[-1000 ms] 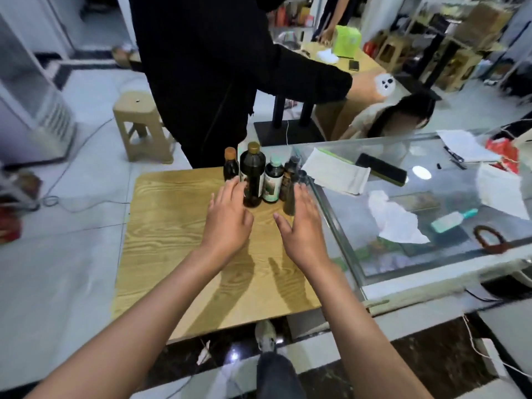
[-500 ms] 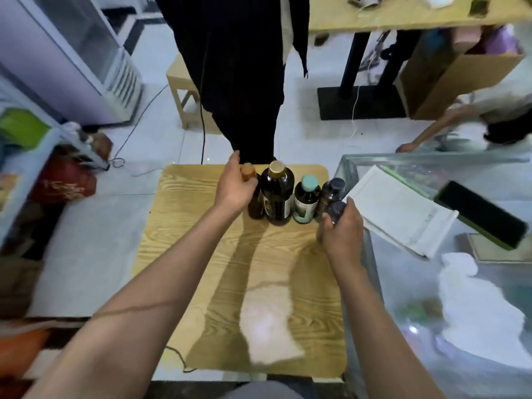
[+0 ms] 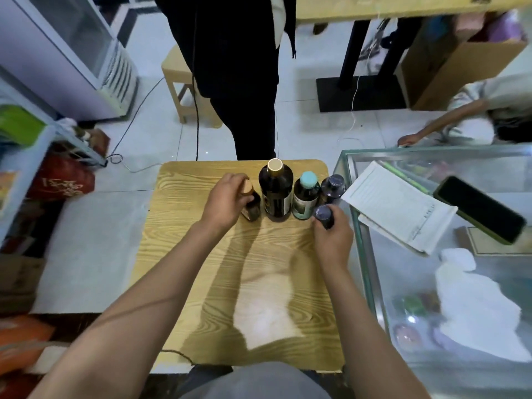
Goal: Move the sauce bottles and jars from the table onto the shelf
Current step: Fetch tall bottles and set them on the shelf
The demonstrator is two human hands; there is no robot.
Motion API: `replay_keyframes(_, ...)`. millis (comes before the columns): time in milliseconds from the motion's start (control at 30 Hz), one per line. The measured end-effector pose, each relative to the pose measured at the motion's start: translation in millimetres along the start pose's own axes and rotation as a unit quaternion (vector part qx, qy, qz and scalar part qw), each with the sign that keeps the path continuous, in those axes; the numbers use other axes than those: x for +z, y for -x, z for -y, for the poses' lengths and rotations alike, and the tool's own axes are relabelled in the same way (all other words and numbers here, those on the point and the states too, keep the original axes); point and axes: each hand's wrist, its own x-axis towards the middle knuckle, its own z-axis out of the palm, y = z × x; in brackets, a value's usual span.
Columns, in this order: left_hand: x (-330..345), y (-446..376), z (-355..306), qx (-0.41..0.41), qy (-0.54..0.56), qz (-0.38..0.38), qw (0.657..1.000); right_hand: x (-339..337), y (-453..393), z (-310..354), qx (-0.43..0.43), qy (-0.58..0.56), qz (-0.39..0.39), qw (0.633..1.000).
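Five bottles on wooden worktop. Left hand grip curled round orange-capped bottle. Right hand grip wraps dark-capped bottle.

small bottle: mostly hidden by left hand | dark bottle: body hidden in right hand | labels: unreadable

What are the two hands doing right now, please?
Left hand: holds the small brown-capped bottle, fingers curled round it.
Right hand: holds the dark-capped bottle, fingers curled round it.
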Motion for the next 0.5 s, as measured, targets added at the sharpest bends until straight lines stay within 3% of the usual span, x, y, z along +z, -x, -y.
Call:
replay_keyframes(100, -2, 24, 7, 0.007, -0.007, -0.045, 0.999, 0, 16, 5, 0.020, -0.016, -0.003, 1.000)
replay_keyframes(233, -22, 53, 16, 0.012, 0.066, -0.102, 0.993, -6, 54, 15, 0.036, -0.045, -0.029, 0.998)
replay_keyframes(500, -53, 130, -15, 0.151, 0.177, -0.042, 0.972, -19, 171, 57, 0.101, -0.190, -0.125, 0.969)
